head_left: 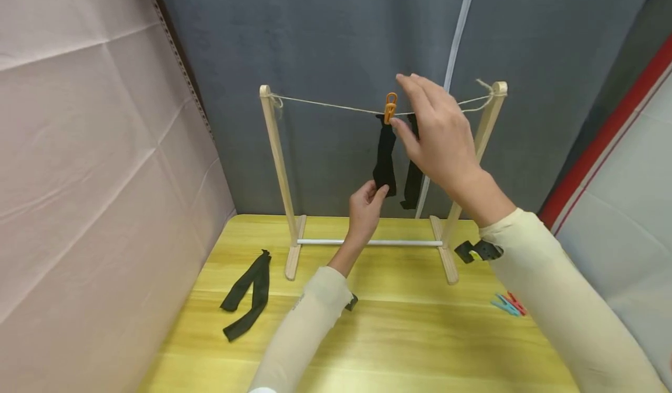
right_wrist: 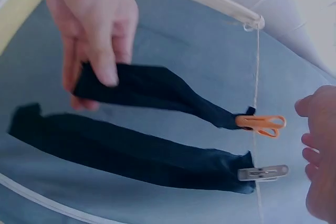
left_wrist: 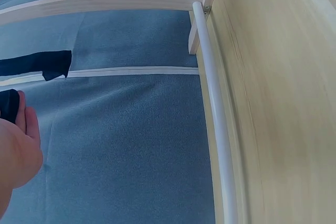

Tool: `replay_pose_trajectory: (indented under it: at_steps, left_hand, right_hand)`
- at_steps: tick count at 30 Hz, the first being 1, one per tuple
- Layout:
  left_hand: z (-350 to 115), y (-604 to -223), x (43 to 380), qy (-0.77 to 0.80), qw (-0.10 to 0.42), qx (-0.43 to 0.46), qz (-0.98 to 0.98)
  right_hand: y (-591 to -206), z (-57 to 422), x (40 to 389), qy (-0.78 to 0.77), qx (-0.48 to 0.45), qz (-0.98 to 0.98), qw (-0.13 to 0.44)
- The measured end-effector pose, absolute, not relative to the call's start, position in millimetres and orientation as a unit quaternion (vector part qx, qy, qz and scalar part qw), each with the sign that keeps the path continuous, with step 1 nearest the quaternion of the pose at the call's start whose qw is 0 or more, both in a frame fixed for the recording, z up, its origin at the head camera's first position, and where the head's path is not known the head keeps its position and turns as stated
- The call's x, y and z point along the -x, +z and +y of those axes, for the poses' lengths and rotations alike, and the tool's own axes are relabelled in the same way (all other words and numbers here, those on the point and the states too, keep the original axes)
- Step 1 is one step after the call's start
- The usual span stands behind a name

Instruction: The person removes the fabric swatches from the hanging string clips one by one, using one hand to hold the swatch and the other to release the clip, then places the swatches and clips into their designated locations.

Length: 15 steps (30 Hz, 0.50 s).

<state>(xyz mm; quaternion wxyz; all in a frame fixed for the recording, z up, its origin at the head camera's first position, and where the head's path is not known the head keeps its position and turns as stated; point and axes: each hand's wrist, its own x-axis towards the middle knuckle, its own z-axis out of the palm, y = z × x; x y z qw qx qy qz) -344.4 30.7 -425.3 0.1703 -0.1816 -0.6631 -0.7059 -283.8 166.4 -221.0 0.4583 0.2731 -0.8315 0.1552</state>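
Observation:
A narrow black sock (head_left: 385,154) hangs from the string (head_left: 325,105) under an orange clothespin (head_left: 390,113). My left hand (head_left: 364,215) pinches its lower end between thumb and fingers, drawing it a little sideways. My right hand (head_left: 443,130) is raised beside the clothespin with fingers extended; in the right wrist view a gap separates those fingers from the clothespin, and they hold nothing. Just to the right, a second black sock (right_wrist: 131,148) hangs from a grey clothespin (right_wrist: 262,172), which my right hand hides in the head view.
A wooden rack with a left post (head_left: 278,160) and white crossbar (head_left: 378,242) carries the string. Joined black socks (head_left: 257,291) lie at left on the table. Blue (head_left: 505,305) and red (head_left: 517,303) clothespins lie at right, near dark pieces (head_left: 480,251) partly behind my right sleeve.

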Motion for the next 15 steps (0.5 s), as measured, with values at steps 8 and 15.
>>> replay_pose_trajectory:
  at_steps: [8,15]
  left_hand:
    - [32.5,-425.3,341.0,-0.707,0.163,0.178,-0.664]
    - [34.0,-426.3,340.5,-0.709,0.163,0.181,-0.661]
  right_hand:
    - [-195.1,162.4,294.1,0.057,-0.217,-0.900,0.373]
    - [-189.1,159.6,295.5,0.042,-0.196,-0.921,0.334]
